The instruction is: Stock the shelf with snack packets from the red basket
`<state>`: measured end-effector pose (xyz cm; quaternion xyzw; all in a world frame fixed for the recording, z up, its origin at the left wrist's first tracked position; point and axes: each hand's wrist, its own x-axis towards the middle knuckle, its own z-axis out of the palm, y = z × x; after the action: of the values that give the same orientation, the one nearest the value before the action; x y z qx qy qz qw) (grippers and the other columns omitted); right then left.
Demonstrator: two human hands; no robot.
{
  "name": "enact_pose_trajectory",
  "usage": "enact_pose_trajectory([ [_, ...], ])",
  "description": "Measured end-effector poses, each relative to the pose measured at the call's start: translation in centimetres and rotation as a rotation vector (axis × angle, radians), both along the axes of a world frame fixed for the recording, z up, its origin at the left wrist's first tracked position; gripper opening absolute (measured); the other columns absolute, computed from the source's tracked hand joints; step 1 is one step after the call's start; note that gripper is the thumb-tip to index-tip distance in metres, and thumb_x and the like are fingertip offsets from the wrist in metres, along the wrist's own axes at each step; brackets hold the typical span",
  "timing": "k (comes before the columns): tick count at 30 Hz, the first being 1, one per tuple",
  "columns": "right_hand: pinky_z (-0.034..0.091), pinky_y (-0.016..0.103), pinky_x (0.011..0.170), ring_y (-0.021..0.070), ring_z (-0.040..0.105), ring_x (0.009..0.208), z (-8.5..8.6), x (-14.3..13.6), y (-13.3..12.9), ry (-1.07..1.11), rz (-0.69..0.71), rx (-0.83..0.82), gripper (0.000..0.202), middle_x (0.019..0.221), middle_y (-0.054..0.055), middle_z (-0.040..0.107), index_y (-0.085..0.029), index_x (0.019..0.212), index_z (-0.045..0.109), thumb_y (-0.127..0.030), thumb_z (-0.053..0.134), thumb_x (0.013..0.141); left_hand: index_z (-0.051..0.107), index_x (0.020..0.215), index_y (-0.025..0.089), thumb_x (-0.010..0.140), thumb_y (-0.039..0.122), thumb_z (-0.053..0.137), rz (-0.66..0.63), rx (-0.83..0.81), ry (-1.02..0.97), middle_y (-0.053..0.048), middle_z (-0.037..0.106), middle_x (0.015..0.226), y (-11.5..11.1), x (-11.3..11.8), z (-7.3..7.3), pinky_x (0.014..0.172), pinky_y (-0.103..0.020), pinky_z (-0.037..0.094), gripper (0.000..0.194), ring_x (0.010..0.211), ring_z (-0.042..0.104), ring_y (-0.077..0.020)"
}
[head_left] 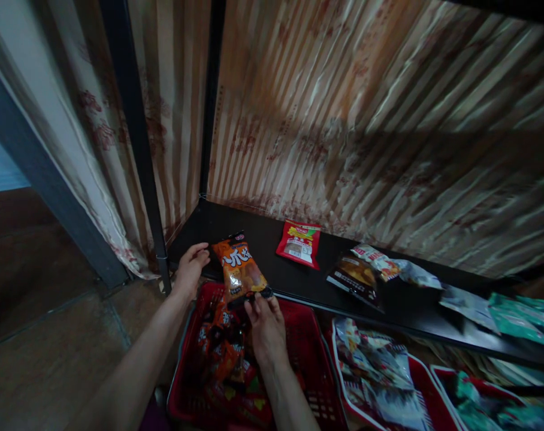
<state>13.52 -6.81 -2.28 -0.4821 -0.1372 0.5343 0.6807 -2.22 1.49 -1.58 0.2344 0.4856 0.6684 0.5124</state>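
Observation:
An orange snack bag (242, 266) with black ends lies tilted at the left part of the black shelf, its near end over the shelf's front edge. My right hand (267, 329) pinches that near end between thumb and fingers. Just left of the bag's far end is my left hand (192, 269), its fingers loosely bent and holding nothing, a small gap from the bag. Below both hands stands a red basket (314, 341) with several orange snack bags (220, 344) and some red packs inside.
Along the black shelf (263, 239) lie a red pouch (300, 243), a dark brown bag (355, 275), and white and green packets. Two more red baskets (427, 371) with packets stand at the right. A black post (139, 137) and curtains (344, 120) border the shelf.

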Motion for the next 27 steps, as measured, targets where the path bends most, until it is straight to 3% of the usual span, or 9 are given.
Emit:
enact_pose_trajectory([
  [5, 0.057, 0.028, 0.072, 0.0079, 0.058, 0.061, -0.6, -1.3, 1.2, 0.028, -0.021, 0.073, 0.033, 0.066, -0.007, 0.059, -0.02, 0.066, 0.052, -0.025, 0.081, 0.051, 0.07, 0.088, 0.017, 0.059, 0.033, 0.071, -0.167, 0.029, 0.092, -0.008, 0.066, 0.095, -1.1, 0.7, 0.1, 0.08, -0.036, 0.05, 0.034, 0.095, 0.059, -0.0235],
  [9, 0.055, 0.03, 0.073, 0.0102, 0.061, 0.067, 0.1, -2.2, 1.9, -0.12, 0.008, 0.144, 0.03, 0.071, -0.006, 0.06, -0.02, 0.071, 0.052, -0.032, 0.077, 0.059, 0.069, 0.096, 0.017, 0.065, 0.039, 0.069, -0.264, 0.074, 0.123, -0.009, 0.068, 0.105, -1.3, 1.4, 0.7, 0.086, -0.036, 0.047, 0.039, 0.103, 0.059, -0.0259],
  [12, 0.054, 0.034, 0.075, 0.015, 0.063, 0.075, 1.0, -2.2, 2.0, -0.495, 0.059, 0.227, 0.018, 0.079, -0.001, 0.064, -0.021, 0.078, 0.055, -0.035, 0.066, 0.073, 0.064, 0.11, 0.02, 0.068, 0.043, 0.07, -0.301, 0.116, 0.029, -0.009, 0.063, 0.12, -1.2, 2.0, 1.5, 0.09, -0.034, 0.045, 0.048, 0.113, 0.055, -0.0255],
  [15, 0.048, 0.038, 0.087, 0.0207, 0.06, 0.096, 1.8, -1.9, 1.6, -1.074, 0.115, 0.388, 0.005, 0.102, 0.006, 0.064, -0.021, 0.081, 0.061, -0.022, 0.058, 0.078, 0.054, 0.124, 0.025, 0.072, 0.048, 0.068, -0.354, 0.139, -0.198, -0.008, 0.06, 0.124, -1.3, 2.5, 2.5, 0.086, -0.031, 0.047, 0.059, 0.111, 0.057, -0.0236],
  [17, 0.046, 0.04, 0.091, 0.0233, 0.054, 0.106, 2.0, -1.9, 1.2, -1.387, 0.155, 0.483, 0.013, 0.11, 0.008, 0.061, -0.022, 0.079, 0.062, -0.012, 0.055, 0.075, 0.05, 0.127, 0.025, 0.071, 0.049, 0.069, -0.389, 0.149, -0.316, -0.008, 0.065, 0.115, -1.4, 2.8, 2.9, 0.08, -0.03, 0.049, 0.064, 0.1, 0.062, -0.0222],
  [20, 0.048, 0.039, 0.087, 0.0244, 0.051, 0.107, 2.0, -2.1, 0.8, -1.636, 0.182, 0.515, 0.025, 0.108, 0.008, 0.059, -0.023, 0.08, 0.064, -0.004, 0.051, 0.072, 0.051, 0.124, 0.024, 0.07, 0.041, 0.072, -0.413, 0.159, -0.378, -0.005, 0.068, 0.103, -1.4, 3.2, 2.9, 0.071, -0.027, 0.05, 0.061, 0.084, 0.066, -0.0182],
  [24, 0.047, 0.041, 0.09, 0.0246, 0.049, 0.108, 2.3, -2.1, 0.6, -1.675, 0.252, 0.539, 0.028, 0.107, 0.007, 0.059, -0.024, 0.081, 0.064, -0.001, 0.05, 0.072, 0.056, 0.108, 0.02, 0.069, 0.028, 0.073, -0.456, 0.127, -0.417, -0.002, 0.068, 0.088, -1.1, 3.5, 2.1, 0.064, -0.025, 0.05, 0.044, 0.07, 0.065, -0.0148],
  [27, 0.044, 0.041, 0.094, 0.023, 0.051, 0.108, 3.0, -1.2, 0.9, -1.53, 0.41, 0.614, 0.029, 0.107, 0.006, 0.061, -0.024, 0.088, 0.065, -0.004, 0.051, 0.073, 0.056, 0.1, 0.019, 0.068, 0.02, 0.071, -0.469, 0.087, -0.498, 0.0, 0.067, 0.079, -1.0, 3.2, 1.6, 0.061, -0.024, 0.05, 0.036, 0.066, 0.065, -0.0148],
])
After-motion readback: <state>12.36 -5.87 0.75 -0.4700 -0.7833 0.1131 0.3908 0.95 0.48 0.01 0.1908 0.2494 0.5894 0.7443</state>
